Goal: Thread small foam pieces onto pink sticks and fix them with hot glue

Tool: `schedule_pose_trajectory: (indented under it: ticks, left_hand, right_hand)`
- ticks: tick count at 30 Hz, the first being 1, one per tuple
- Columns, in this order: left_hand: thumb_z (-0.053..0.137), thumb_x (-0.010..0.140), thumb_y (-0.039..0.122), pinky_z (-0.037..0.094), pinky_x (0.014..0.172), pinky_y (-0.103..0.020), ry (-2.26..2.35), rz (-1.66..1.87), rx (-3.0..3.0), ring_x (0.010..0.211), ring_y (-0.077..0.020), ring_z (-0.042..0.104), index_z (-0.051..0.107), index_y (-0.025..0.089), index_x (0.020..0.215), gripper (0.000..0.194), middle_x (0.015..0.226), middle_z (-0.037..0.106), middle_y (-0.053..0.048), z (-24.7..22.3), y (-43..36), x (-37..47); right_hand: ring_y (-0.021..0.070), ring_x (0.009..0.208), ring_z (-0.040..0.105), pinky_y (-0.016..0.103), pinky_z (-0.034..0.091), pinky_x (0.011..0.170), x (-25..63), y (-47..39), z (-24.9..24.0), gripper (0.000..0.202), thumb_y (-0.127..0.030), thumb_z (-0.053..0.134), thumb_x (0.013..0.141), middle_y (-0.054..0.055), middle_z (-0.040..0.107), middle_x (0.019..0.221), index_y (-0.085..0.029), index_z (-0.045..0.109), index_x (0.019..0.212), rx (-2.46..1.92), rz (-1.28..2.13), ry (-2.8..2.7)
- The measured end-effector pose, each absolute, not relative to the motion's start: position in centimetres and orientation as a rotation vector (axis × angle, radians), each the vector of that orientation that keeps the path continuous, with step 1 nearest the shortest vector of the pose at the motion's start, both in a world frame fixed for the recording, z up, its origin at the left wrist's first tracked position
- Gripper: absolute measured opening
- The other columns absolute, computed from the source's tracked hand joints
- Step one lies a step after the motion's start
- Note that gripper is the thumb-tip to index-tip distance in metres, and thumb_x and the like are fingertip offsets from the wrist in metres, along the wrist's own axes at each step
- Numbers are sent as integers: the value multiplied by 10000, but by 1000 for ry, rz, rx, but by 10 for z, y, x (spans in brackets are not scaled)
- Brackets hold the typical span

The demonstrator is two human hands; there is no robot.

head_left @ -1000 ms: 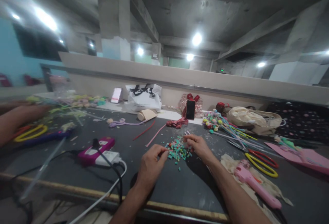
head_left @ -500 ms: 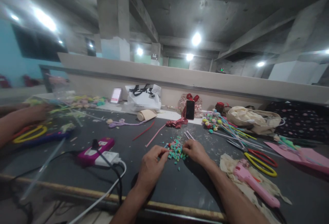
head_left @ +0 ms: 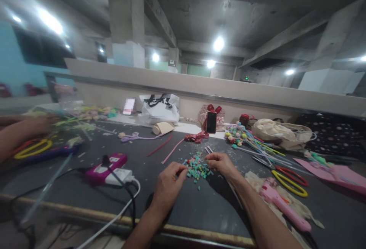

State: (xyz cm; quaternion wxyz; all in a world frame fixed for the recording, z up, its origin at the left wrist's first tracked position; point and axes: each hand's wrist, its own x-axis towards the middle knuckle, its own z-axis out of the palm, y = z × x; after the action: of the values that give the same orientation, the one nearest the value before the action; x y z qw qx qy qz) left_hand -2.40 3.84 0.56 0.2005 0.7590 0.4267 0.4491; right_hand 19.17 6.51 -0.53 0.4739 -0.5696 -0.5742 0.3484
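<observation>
A loose heap of small green bits (head_left: pixel 197 169), with a few red and yellow ones, lies on the dark table (head_left: pixel 183 207). My left hand (head_left: pixel 170 180) is at the heap's left edge, thumb and forefinger pinched together; whatever is between them is too small to name. On the upper right side of the heap is my right hand (head_left: pixel 220 163), also with fingertips together; anything in them is hidden. Thin pale sticks (head_left: pixel 208 149) lie just beyond it. A pink strip (head_left: pixel 173 151) and a red strip (head_left: pixel 160 145) rest behind the heap.
Right: a pink glue gun (head_left: pixel 286 207) on a crumpled cloth, scissors (head_left: pixel 290 180), and colourful stems (head_left: pixel 238 133). Left: a magenta power strip (head_left: pixel 107 169) with cables. Behind stand a phone (head_left: pixel 211 122) and a white bag (head_left: pixel 160 109). Another person's hand (head_left: pixel 37 125) is at far left.
My right hand has moved slightly up and right, off the heap's edge, uncovering more green bits. My left hand has stayed nearly still.
</observation>
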Motion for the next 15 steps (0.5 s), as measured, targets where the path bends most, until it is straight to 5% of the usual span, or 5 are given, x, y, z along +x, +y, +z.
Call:
schedule_pose_trajectory:
  ticks: [8,15]
  left_hand:
    - [400,731,297,403,677,-243,1165,1280,2114,728,-140,564,595,223,702,211,743,618,1,3,38,-22]
    - [438,703,324,404,665,-262,1119,1229,1937,695,-145,564,609,192,734,218,728,631,-12,6,51,-4]
  right_hand:
    - [113,528,564,211,403,468,188,59,1,231,-236,581,556,-14,602,603,-147,596,768,-1294,955,-1379]
    - [62,406,447,188,362,432,175,51,10,95,-223,571,588,-58,518,472,-148,582,645,-1246,947,-1468]
